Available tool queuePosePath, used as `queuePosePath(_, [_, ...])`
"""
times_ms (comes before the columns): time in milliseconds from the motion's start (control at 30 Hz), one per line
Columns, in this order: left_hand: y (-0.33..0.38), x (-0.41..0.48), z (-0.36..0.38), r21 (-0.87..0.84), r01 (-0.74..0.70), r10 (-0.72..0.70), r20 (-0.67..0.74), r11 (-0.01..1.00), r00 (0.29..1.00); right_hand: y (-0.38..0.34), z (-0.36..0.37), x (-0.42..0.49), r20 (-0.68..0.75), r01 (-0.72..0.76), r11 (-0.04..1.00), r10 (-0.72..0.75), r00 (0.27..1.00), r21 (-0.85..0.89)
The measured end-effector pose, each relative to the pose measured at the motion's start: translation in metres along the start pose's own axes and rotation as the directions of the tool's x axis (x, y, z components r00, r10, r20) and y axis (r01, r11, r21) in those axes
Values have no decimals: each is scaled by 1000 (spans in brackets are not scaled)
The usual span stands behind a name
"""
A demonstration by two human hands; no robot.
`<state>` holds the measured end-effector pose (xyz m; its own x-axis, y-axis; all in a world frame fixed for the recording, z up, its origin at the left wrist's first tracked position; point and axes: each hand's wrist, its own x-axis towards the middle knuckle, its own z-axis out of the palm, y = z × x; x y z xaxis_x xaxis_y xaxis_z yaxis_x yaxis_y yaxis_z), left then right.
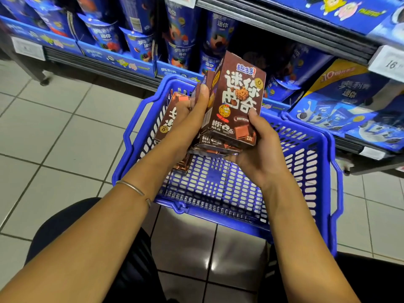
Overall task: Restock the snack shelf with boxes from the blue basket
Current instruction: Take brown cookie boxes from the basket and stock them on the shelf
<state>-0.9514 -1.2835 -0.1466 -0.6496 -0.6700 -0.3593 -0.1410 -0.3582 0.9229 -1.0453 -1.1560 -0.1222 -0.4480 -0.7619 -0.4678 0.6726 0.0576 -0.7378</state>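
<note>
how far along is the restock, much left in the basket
Done: no brown box shows on the shelf yet, though most of the blue basket is bare inside. In hand: the left hand and right hand grip a stack of brown boxes above the basket. Left: shelving that stack, then the few boxes leaning at the basket's left side.

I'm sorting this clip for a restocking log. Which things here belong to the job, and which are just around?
Part of the job: brown boxes, gripped by left hand and right hand; leftover boxes in the blue basket; shelf.
Just around: blue tubs, blue multipacks, price tag, tiled floor.
</note>
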Motion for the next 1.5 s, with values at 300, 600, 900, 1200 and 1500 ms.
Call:
queuePosePath(300, [18,0,-11,29,122,-126,164,992,978,3,7,10,-41,-1,987,-6,999,-164])
queuePosePath(600, [22,-10,-39,-273,87,-37,185,958,982,-2,34,25,119,56,962,-25,993,-266])
queuePosePath(900, [34,-14,-58,-497,27,14,79,867,997,19,9,60,-355,-145,947,36,934,-286])
queuePosePath(1200, [36,-15,-57,-527,-23,54,43,850,998,70,16,82,-308,-343,846,226,924,-409])
queuePosePath(1500, [32,-20,-56,-487,-20,52,52,873,997,81,24,83,-252,-267,794,149,956,-546])
